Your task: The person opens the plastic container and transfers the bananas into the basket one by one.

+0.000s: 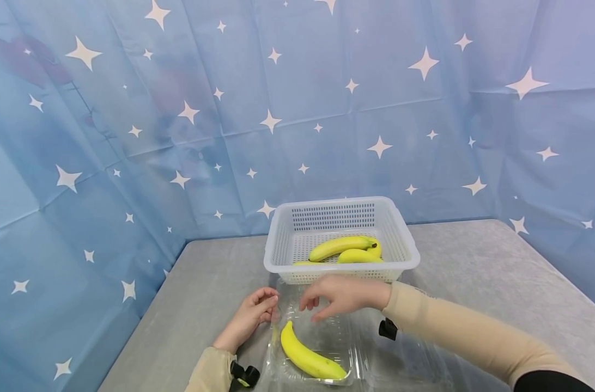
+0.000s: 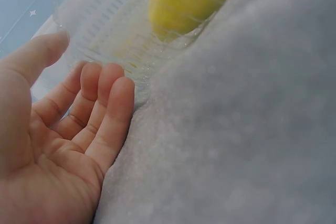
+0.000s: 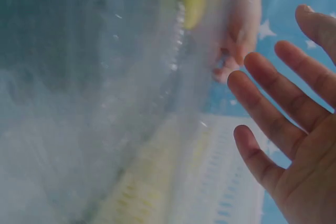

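Observation:
A clear plastic clamshell box [image 1: 327, 340] lies spread out in front of me, one half to the left and the other to the right. In its left half rests a yellow banana [image 1: 307, 356], its stem end pointing away from me. My left hand [image 1: 253, 316] is beside the box's left edge, fingers loosely bent; in the left wrist view the thumb stands apart from the fingertips, which are right at the clear plastic. Over the far part of the left half hovers my right hand [image 1: 344, 294], its fingers spread and holding nothing in the right wrist view.
Just behind the box stands a white perforated basket [image 1: 341, 268] with several bananas [image 1: 341, 246] inside. The grey tabletop [image 1: 204, 288] extends to both sides. A blue curtain [image 1: 317, 147] with white stars hangs along the back and left.

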`<state>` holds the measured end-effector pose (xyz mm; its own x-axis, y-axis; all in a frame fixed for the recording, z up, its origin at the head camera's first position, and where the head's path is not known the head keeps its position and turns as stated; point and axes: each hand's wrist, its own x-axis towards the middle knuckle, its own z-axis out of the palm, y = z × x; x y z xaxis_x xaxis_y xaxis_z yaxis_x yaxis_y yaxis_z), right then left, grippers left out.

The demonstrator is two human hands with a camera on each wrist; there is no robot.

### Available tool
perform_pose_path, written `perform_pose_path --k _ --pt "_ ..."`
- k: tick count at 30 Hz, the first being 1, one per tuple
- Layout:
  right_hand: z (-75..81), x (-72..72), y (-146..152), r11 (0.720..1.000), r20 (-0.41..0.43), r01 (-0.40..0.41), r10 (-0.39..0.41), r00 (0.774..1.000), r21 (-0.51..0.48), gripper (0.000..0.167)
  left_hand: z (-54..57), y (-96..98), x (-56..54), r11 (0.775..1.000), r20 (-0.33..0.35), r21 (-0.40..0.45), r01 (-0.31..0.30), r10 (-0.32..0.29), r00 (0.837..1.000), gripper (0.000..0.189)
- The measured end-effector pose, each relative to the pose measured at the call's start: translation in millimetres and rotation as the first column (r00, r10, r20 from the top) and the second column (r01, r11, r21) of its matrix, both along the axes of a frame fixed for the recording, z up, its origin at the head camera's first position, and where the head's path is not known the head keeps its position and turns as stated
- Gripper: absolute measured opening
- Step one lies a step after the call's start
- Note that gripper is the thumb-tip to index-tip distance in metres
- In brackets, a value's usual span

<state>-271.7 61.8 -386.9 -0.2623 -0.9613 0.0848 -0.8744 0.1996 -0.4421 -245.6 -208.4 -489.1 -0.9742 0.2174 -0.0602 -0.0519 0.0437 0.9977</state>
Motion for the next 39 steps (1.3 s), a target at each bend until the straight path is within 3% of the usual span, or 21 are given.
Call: perform_pose_path --k 4,11,17,21,34,39 --pt "-12.1 2.5 -1.9 0.999 -0.013 -0.032 0.032 0.999 -0.001 0.029 -0.5 0.1 -0.5 1.0 -0.002 0.0 0.002 -0.002 1.0 0.036" --pt "-21.2 8.0 -7.6 0.998 0.099 -0.056 0.055 0.994 0.005 0.035 0.0 -0.6 0.2 1.0 -0.009 0.001 0.004 -0.004 1.0 0.036" --pt "-27.6 13.3 -13.6 0.996 0.076 -0.088 0.085 0.994 0.035 0.035 0.8 0.3 0.8 1.0 0.004 -0.007 0.0 0.0 1.0 0.035" --pt "-30.1 16.5 -17.1 0.995 0.052 -0.086 0.083 0.995 0.057 0.036 -1.2 -0.7 -0.2 1.0 0.004 -0.003 0.006 -0.006 1.0 0.035" --pt "-37.0 20.5 -20.1 0.992 0.097 -0.073 0.063 0.993 0.107 0.039 2.5 0.8 1.5 1.0 -0.002 0.0 0.007 -0.007 1.0 0.034" --pt "-37.9 23.8 -20.7 0.992 0.103 -0.047 0.035 0.994 0.114 0.033 1.8 0.4 1.2 1.0 -0.005 -0.006 0.006 -0.006 1.0 0.036"
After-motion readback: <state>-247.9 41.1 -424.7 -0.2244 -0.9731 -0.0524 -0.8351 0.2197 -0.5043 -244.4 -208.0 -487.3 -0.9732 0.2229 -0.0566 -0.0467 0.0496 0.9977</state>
